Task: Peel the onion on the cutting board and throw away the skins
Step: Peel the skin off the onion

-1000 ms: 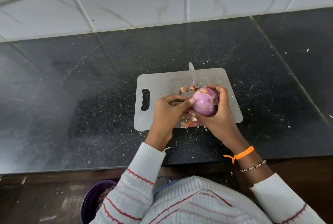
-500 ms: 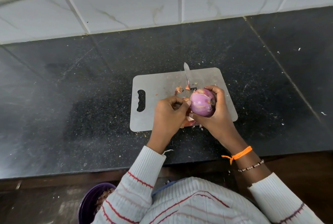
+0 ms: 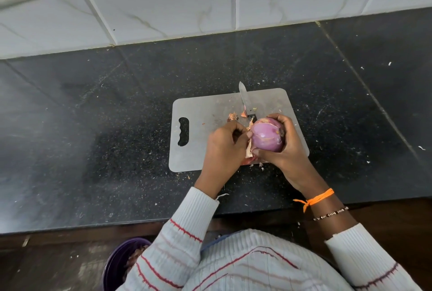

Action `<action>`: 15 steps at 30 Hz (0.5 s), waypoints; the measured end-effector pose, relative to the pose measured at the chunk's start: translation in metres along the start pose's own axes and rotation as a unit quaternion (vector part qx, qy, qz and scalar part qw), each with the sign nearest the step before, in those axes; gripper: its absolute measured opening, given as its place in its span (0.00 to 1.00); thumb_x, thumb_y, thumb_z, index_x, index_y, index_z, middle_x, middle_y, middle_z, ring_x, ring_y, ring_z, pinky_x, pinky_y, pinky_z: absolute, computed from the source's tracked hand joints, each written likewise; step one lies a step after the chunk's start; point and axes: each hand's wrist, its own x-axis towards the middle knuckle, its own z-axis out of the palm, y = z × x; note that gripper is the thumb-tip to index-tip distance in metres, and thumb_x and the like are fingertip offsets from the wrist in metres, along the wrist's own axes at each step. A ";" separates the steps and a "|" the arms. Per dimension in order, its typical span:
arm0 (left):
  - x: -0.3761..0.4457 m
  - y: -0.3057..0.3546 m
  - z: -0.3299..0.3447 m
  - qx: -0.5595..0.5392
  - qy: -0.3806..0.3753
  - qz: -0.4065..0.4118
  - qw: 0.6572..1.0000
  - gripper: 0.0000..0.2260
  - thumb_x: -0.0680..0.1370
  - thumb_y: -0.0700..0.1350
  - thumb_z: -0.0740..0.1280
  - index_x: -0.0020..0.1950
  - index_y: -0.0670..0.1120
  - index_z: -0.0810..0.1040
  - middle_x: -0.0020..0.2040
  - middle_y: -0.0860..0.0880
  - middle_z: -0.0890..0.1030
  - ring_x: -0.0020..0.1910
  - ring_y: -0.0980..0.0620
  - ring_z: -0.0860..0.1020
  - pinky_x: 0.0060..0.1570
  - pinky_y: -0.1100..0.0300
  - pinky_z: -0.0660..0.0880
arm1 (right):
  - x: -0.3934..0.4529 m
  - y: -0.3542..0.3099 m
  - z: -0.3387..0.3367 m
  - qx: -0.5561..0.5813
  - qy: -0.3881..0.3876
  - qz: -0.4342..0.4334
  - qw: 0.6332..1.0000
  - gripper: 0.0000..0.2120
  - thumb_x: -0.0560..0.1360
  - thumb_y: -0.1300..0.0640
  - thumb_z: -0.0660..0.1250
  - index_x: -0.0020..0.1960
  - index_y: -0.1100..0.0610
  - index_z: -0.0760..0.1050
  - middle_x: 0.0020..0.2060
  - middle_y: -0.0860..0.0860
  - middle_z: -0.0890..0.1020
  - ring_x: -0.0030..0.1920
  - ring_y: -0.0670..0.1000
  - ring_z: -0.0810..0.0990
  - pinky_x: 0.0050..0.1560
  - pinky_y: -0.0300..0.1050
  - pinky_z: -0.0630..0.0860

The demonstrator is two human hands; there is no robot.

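Head view: your cutting board (image 3: 205,127) lies flat mid-counter, handle slot at 9 o'clock, catching scraps, and a knife (image 3: 244,96) rests at its 12 o'clock edge. Your right hand (image 3: 284,150) cups the onion (image 3: 266,137) just above the board's 3 o'clock half, presumably to steady it. Your left hand (image 3: 224,148) pinches a loose skin strip (image 3: 249,148) at the onion's 9 o'clock side; the onion's stem-to-root axis cannot be told.

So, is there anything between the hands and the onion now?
No. The right hand grips the purple onion directly, and the left hand pinches a loose strip of skin at its side. The knife lies behind on the cutting board.
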 end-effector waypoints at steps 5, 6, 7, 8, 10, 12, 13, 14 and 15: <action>0.006 -0.008 -0.007 -0.004 0.039 0.000 0.999 0.06 0.77 0.36 0.63 0.45 0.44 0.78 0.41 0.49 0.80 0.42 0.52 0.78 0.39 0.72 0.70 | -0.001 -0.003 -0.003 -0.017 -0.005 -0.014 1.000 0.36 0.60 0.63 0.79 0.61 0.48 0.66 0.56 0.43 0.73 0.56 0.40 0.75 0.53 0.37 0.76; 0.006 -0.007 -0.008 -0.003 0.047 0.018 0.999 0.08 0.77 0.34 0.63 0.47 0.44 0.79 0.44 0.49 0.81 0.45 0.54 0.78 0.42 0.73 0.70 | -0.001 -0.003 -0.003 -0.034 -0.013 -0.020 0.999 0.36 0.61 0.64 0.79 0.62 0.50 0.66 0.56 0.43 0.73 0.56 0.39 0.74 0.53 0.36 0.75; 0.006 -0.005 -0.008 -0.002 0.049 0.042 0.998 0.09 0.77 0.34 0.62 0.50 0.44 0.80 0.48 0.50 0.81 0.47 0.56 0.78 0.45 0.72 0.71 | 0.000 -0.003 -0.003 -0.051 -0.021 -0.027 0.998 0.36 0.61 0.65 0.79 0.63 0.51 0.65 0.57 0.44 0.72 0.57 0.39 0.74 0.54 0.36 0.75; 0.005 -0.002 -0.008 -0.006 0.043 0.066 0.997 0.09 0.77 0.36 0.63 0.53 0.44 0.80 0.50 0.50 0.81 0.48 0.57 0.78 0.48 0.70 0.73 | 0.000 -0.003 -0.003 -0.068 -0.027 -0.036 0.997 0.36 0.62 0.64 0.79 0.64 0.52 0.66 0.59 0.46 0.72 0.59 0.41 0.73 0.56 0.36 0.75; 0.004 0.001 -0.006 -0.009 0.010 0.105 0.994 0.10 0.76 0.40 0.66 0.57 0.45 0.80 0.52 0.51 0.81 0.48 0.58 0.78 0.49 0.68 0.75 | 0.001 -0.003 -0.002 -0.108 -0.034 -0.064 0.992 0.36 0.62 0.64 0.77 0.64 0.50 0.66 0.60 0.50 0.70 0.61 0.43 0.72 0.58 0.35 0.73; 0.003 -0.001 -0.007 0.015 -0.003 0.137 0.990 0.13 0.73 0.41 0.71 0.57 0.46 0.80 0.51 0.51 0.82 0.47 0.57 0.80 0.50 0.65 0.77 | 0.002 -0.004 -0.003 -0.142 -0.041 -0.093 0.985 0.35 0.63 0.69 0.75 0.65 0.50 0.66 0.60 0.50 0.69 0.61 0.42 0.72 0.59 0.35 0.72; 0.004 -0.003 -0.008 0.026 0.000 0.148 0.989 0.14 0.71 0.40 0.72 0.56 0.45 0.80 0.51 0.50 0.82 0.46 0.56 0.80 0.50 0.62 0.77 | 0.002 -0.005 -0.004 -0.158 -0.045 -0.105 0.981 0.35 0.63 0.70 0.74 0.65 0.51 0.66 0.60 0.51 0.69 0.61 0.43 0.71 0.60 0.35 0.72; 0.004 -0.006 -0.009 0.035 0.006 0.159 0.987 0.13 0.70 0.40 0.73 0.55 0.43 0.81 0.50 0.49 0.83 0.44 0.55 0.81 0.49 0.60 0.78 | 0.002 -0.005 -0.004 -0.171 -0.049 -0.115 0.977 0.36 0.64 0.70 0.74 0.66 0.51 0.65 0.60 0.51 0.69 0.62 0.43 0.71 0.60 0.35 0.71; 0.005 -0.007 -0.010 0.042 0.010 0.169 0.985 0.13 0.70 0.40 0.74 0.53 0.42 0.82 0.48 0.48 0.83 0.43 0.54 0.81 0.48 0.59 0.79 | 0.002 -0.006 -0.004 -0.183 -0.053 -0.120 0.974 0.36 0.64 0.70 0.74 0.66 0.51 0.65 0.61 0.51 0.69 0.62 0.43 0.71 0.61 0.35 0.71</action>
